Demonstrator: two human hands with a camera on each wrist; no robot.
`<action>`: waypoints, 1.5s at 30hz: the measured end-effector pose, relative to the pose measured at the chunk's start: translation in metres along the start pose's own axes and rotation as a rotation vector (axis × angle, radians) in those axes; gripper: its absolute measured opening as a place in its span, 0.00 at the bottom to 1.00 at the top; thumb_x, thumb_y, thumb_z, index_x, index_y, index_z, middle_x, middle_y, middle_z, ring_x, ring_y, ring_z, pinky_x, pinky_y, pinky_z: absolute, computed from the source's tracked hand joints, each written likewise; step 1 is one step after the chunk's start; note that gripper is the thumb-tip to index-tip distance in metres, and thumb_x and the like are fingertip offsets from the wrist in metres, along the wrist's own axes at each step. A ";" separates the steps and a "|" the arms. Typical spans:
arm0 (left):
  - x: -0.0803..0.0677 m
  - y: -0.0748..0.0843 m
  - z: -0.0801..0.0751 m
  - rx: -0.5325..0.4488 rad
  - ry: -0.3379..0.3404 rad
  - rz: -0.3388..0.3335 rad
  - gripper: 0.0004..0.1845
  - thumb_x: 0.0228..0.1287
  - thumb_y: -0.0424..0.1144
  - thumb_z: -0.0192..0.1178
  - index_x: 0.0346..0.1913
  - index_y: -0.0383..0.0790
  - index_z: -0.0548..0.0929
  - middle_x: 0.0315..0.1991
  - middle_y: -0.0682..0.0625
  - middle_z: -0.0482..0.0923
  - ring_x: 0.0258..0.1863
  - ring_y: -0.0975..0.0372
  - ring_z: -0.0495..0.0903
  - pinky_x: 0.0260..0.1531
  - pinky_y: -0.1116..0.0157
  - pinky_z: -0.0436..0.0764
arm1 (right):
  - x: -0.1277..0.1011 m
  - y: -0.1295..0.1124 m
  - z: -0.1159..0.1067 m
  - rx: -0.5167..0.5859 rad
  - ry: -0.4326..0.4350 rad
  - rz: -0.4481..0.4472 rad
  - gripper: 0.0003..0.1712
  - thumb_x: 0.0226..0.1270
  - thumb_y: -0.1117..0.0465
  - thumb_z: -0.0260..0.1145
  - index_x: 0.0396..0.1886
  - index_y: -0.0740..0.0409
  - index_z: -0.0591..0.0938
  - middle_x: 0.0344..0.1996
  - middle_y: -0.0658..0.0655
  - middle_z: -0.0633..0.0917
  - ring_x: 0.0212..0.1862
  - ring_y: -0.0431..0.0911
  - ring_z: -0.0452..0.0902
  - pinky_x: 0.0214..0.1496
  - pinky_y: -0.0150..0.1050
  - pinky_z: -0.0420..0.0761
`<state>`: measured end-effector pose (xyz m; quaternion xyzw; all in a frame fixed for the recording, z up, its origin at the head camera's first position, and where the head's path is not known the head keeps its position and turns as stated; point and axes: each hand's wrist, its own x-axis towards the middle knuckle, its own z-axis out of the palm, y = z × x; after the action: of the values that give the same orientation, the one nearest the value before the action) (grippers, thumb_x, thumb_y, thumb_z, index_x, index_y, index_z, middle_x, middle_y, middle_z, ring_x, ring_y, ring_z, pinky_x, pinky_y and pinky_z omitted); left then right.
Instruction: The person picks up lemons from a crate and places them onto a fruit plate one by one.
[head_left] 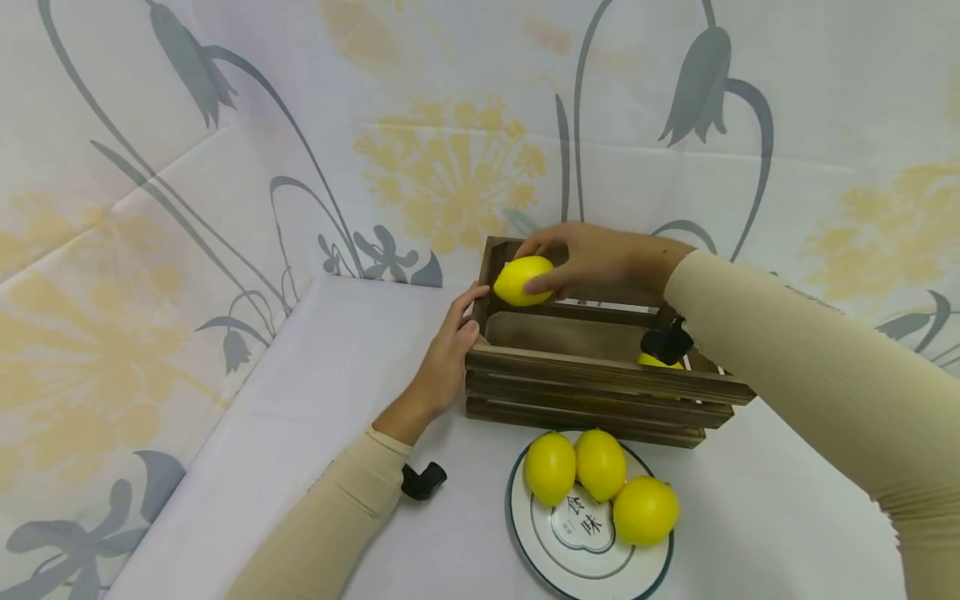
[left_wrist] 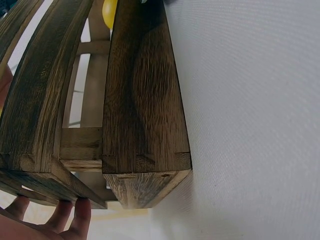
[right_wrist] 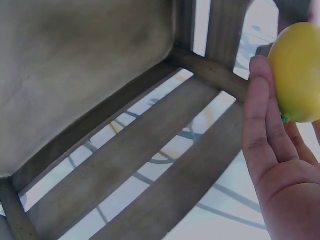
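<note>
Three lemons [head_left: 597,483] sit on a plate [head_left: 540,550] in front of the wooden crate [head_left: 592,392]. Right hand [head_left: 600,262] grasps a fourth lemon [head_left: 522,280] over the crate's far left corner, while the left hand [head_left: 450,350] lies flat-fingered against the crate's side, likely steadying it.

Plate [head_left: 525,533] of lemons [head_left: 597,463] just before crate [head_left: 600,392].

Five lemons by my count: three on the plate [head_left: 536,546], one lemon [head_left: 522,280] held over the crate [head_left: 592,387], and what looks like a fifth [head_left: 658,362] half hidden inside it. One plate, one wooden crate, two hands, two black clips
</note>
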<state>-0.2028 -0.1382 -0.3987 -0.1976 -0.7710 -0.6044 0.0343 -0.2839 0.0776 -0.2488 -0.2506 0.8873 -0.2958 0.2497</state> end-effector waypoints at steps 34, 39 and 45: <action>0.006 0.000 0.005 -0.025 0.016 0.030 0.28 0.76 0.51 0.32 0.77 0.55 0.57 0.81 0.52 0.45 0.76 0.47 0.55 0.73 0.39 0.55 | -0.076 0.015 0.009 -0.081 0.220 -0.153 0.29 0.66 0.53 0.71 0.66 0.46 0.76 0.58 0.52 0.80 0.43 0.47 0.82 0.47 0.35 0.82; 0.007 0.000 0.006 -0.049 0.015 0.033 0.28 0.76 0.49 0.33 0.77 0.54 0.57 0.81 0.52 0.45 0.75 0.47 0.56 0.72 0.39 0.56 | -0.092 0.017 0.015 -0.093 0.312 -0.146 0.29 0.66 0.54 0.71 0.66 0.47 0.76 0.57 0.54 0.80 0.44 0.47 0.83 0.44 0.32 0.81; 0.006 0.000 0.004 -0.047 0.011 0.032 0.28 0.77 0.48 0.33 0.77 0.52 0.56 0.81 0.51 0.46 0.73 0.45 0.57 0.71 0.38 0.57 | -0.108 0.020 0.023 -0.027 0.354 -0.160 0.28 0.66 0.57 0.70 0.66 0.49 0.76 0.60 0.55 0.78 0.50 0.50 0.85 0.46 0.30 0.83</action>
<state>-0.2071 -0.1325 -0.3980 -0.2071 -0.7532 -0.6228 0.0437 -0.1959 0.1464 -0.2460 -0.2676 0.8985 -0.3424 0.0624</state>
